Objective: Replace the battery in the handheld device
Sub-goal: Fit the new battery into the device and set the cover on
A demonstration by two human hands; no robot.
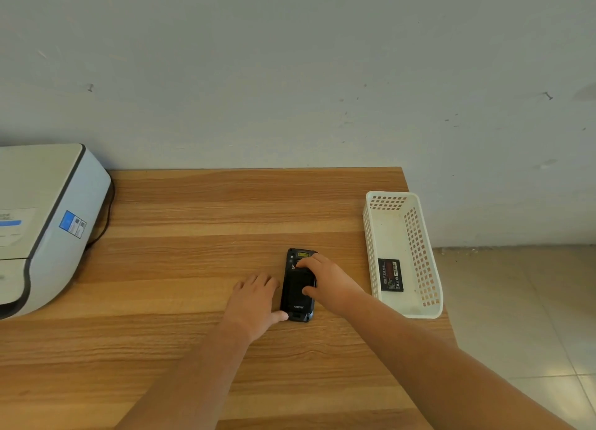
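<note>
On the desk, right of its middle, the device lies face down with its long axis running away from me and the logo end nearest me. My left hand lies flat along its left edge, fingers straight on the wood and the thumb touching the near left corner; that grip is slack and has hold of nothing. My right hand comes in from the right and rests on the back of the device, fingertips bent down at the seam near its far end and the thumb pressed on the middle of the back cover; I cannot tell whether they are only pressing or have caught an edge.

Just beside my right wrist stands a white basket, its long side parallel to the device and its right wall overhanging the desk's right edge. A battery lies flat on the basket floor, toward the near end. A grey printer fills the far left corner, with a black cable at its right side. Between printer and device is a wide stretch of bare wood, and more toward the wall along the far edge.
</note>
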